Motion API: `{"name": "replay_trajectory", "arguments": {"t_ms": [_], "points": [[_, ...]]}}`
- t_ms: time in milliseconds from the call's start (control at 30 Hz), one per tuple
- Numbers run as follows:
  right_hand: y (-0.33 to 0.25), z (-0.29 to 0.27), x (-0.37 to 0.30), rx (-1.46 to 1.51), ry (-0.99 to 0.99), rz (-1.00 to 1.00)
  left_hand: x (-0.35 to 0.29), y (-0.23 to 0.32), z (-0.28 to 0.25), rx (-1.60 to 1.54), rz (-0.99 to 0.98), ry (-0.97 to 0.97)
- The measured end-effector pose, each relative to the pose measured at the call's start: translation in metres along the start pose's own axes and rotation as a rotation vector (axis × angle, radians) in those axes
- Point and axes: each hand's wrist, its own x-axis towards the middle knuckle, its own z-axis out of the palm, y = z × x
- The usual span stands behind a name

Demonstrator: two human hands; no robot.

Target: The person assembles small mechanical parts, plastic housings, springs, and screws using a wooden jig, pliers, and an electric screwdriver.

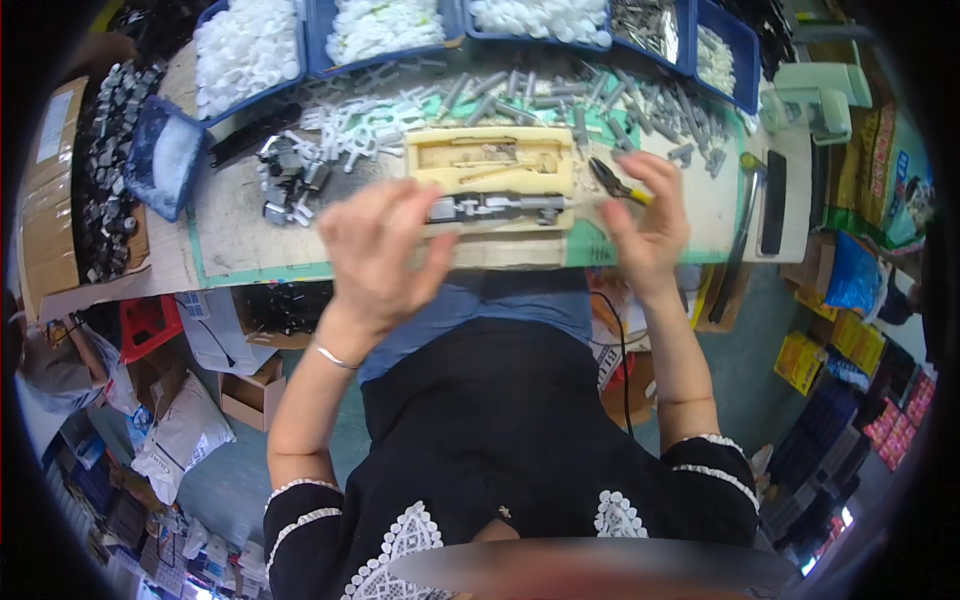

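A cream-coloured fixture block [487, 182] lies in front of me with a shallow recess along its far half. In its near slot sits a long grey and black assembly [495, 208] of small parts. My left hand [380, 250] is at the block's left end, smeared by motion, with thumb and fingers apart. Past the right end hovers my right hand [650, 220], thumb and fingers spread. Small pliers [608, 178] with black jaws and yellow handles show between its thumb and fingers; the spread fingers do not visibly grip them.
Blue bins of white plastic parts [250, 55] and metal pieces [648, 28] line the far edge. Grey tubular parts [640, 105] and white clips [355, 130] are strewn before them. Metal parts [290, 175] lie at left. A hammer-like tool [740, 235] lies at right.
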Motion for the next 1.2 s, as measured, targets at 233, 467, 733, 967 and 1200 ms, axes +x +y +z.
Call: {"name": "replay_trajectory", "arguments": {"t_ms": [233, 467, 733, 967, 1200], "points": [[-0.002, -0.008, 0.000, 0.007, 0.167, -0.111, 0.114, -0.171, -0.091, 0.166, -0.214, 0.136], [-0.013, 0.001, 0.011, -0.064, 0.125, -0.094, 0.148, -0.329, -0.094, 0.732, -0.427, -0.129], [-0.010, 0.006, 0.018, -0.125, 0.030, -0.012, 0.159, -0.354, -0.090, 0.626, -0.470, -0.133], [-0.019, 0.023, 0.039, -0.092, -0.033, -0.026, 0.167, -0.356, -0.118, 0.427, -0.359, 0.175], [-0.045, 0.045, 0.055, -0.195, -0.168, -0.231, 0.176, -0.327, -0.139, 0.514, -0.190, 0.251]]}}
